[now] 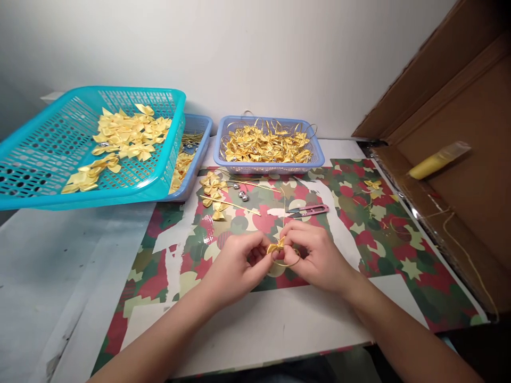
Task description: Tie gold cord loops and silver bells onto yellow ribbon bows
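Observation:
Between my two hands, just above the patterned sheet, is a yellow ribbon bow (275, 247) with a gold cord (293, 263) curved into a loop beneath it. My left hand (243, 260) pinches the bow from the left. The fingers of my right hand (313, 252) are closed on the gold cord beside the bow, and a thin end of cord rises above them. Beyond the hands lie several loose yellow bows (214, 187), straight gold cords (243, 207) and small silver bells (242, 196). Pink-handled thread snips (309, 211) rest behind my right hand.
A turquoise basket (159, 183) of yellow bows stands at left, overlapping a blue basket (203, 141). Another blue basket (269, 167) at the back holds many bows with cord loops. Cardboard (459, 213) walls the right side, with a clear tube (439, 159) on it.

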The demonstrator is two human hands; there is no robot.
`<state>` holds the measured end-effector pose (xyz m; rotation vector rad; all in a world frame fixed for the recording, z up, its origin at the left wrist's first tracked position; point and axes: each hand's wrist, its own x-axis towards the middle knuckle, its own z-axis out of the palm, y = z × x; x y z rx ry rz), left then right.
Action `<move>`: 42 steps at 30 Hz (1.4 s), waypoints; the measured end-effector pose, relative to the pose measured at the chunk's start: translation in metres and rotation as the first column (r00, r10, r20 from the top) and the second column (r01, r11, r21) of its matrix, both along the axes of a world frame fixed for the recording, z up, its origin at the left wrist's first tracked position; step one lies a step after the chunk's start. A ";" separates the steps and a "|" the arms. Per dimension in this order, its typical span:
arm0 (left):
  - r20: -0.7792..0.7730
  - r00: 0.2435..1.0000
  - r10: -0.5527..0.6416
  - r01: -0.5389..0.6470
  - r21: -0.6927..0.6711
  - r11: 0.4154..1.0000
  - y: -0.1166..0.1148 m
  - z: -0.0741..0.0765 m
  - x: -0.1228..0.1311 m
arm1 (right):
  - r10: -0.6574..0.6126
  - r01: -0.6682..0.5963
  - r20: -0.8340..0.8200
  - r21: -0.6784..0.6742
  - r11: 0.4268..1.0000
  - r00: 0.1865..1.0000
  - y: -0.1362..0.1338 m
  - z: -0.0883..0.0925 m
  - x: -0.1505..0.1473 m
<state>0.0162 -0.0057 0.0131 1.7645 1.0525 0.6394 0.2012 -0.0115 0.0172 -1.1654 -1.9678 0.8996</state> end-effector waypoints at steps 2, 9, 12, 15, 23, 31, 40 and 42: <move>-0.021 1.000 -0.009 0.010 0.037 0.999 0.000 0.000 0.000 | -0.004 0.004 -0.011 0.006 1.000 1.000 0.000 -0.001 -0.001; -0.130 0.990 0.057 -0.013 0.313 0.950 -0.002 -0.007 0.000 | -0.005 0.005 -0.008 0.023 1.000 1.000 -0.001 -0.001 -0.003; -0.086 0.988 0.128 -0.056 0.572 0.818 -0.002 -0.010 0.000 | -0.027 0.029 -0.033 0.047 0.998 0.999 0.000 0.000 -0.003; -0.029 0.986 0.164 -0.088 0.744 0.663 -0.001 -0.010 0.000 | -0.044 0.048 -0.057 0.060 0.997 0.997 0.000 0.000 -0.003; 0.086 0.980 0.177 -0.166 0.848 0.503 -0.001 -0.011 -0.004 | -0.077 0.085 -0.091 0.084 0.993 0.993 -0.002 0.001 -0.003; 0.071 0.987 0.147 -0.139 0.835 0.532 0.000 -0.010 -0.003 | -0.111 0.121 -0.100 0.098 0.988 0.989 -0.002 0.001 -0.002; -0.099 0.980 0.173 -0.112 0.442 0.890 -0.002 -0.008 0.003 | -0.103 0.109 -0.094 0.064 0.992 0.990 -0.001 -0.001 -0.003; -0.067 0.985 0.156 -0.116 0.405 0.907 -0.003 -0.007 0.003 | -0.089 0.094 -0.087 0.058 0.994 0.992 -0.001 -0.001 -0.003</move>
